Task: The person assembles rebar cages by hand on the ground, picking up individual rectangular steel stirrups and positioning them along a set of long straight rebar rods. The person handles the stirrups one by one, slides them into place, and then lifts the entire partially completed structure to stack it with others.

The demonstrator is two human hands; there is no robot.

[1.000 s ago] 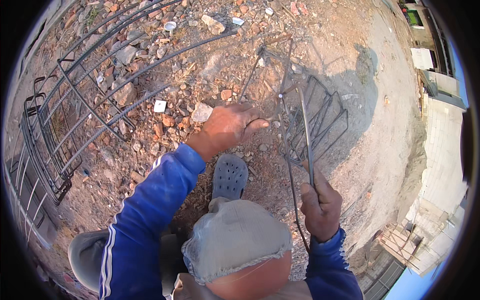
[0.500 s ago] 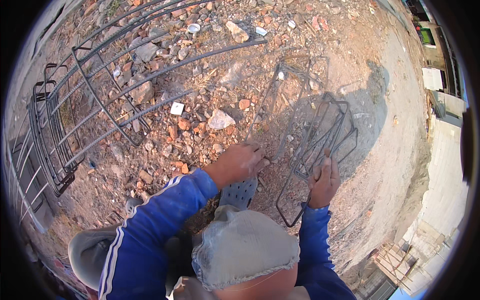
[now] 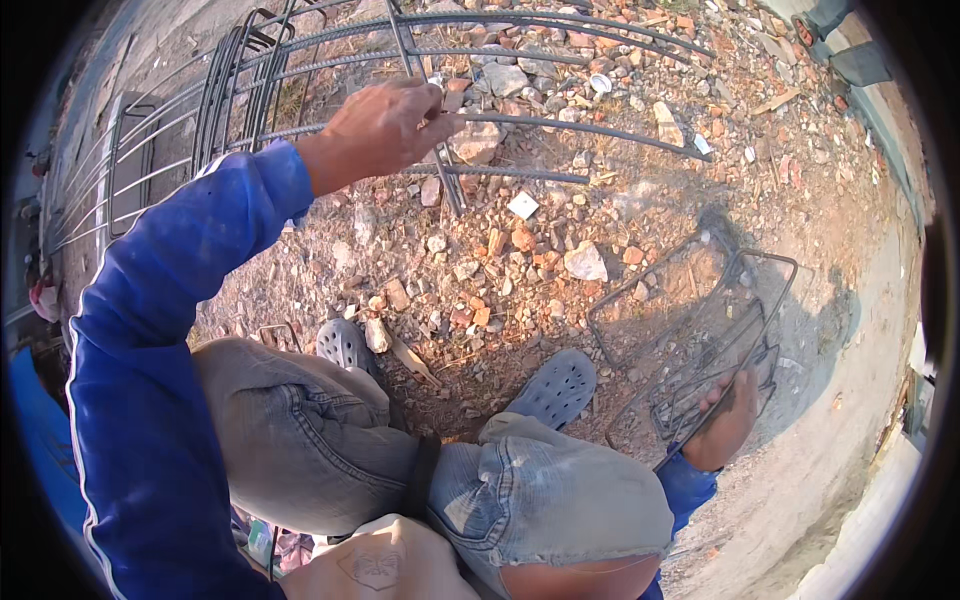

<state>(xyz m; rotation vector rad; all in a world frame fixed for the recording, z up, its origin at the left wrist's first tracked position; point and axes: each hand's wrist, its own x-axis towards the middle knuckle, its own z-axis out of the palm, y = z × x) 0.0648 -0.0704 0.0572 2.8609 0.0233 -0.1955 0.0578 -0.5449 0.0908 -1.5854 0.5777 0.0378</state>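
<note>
My left hand (image 3: pixel 385 125) reaches to the rebar cage at the upper left. Its curled fingers are closed around a steel stirrup (image 3: pixel 451 185) that crosses the long ribbed bars (image 3: pixel 600 130); part of the grip is hidden. At the lower right, my right hand (image 3: pixel 728 420) is closed on a bent rectangular stirrup (image 3: pixel 780 305) of thin steel rod. Dark shadow and similar thin rods (image 3: pixel 690 375) lie around that hand, so their outlines are hard to separate. Several more stirrups (image 3: pixel 222 100) are bunched together at the left on the cage.
Broken stone and brick rubble (image 3: pixel 480 265) covers the ground, with a larger pale stone (image 3: pixel 585 262) and a white square piece (image 3: pixel 522 205). My grey clogs (image 3: pixel 553 388) stand below. A pale wall (image 3: pixel 850 530) borders the right side.
My left hand has moved up and left, from beside the loose stirrups to the cage. My right hand stays on a stirrup. The view has turned left, bringing more of the cage into sight.
</note>
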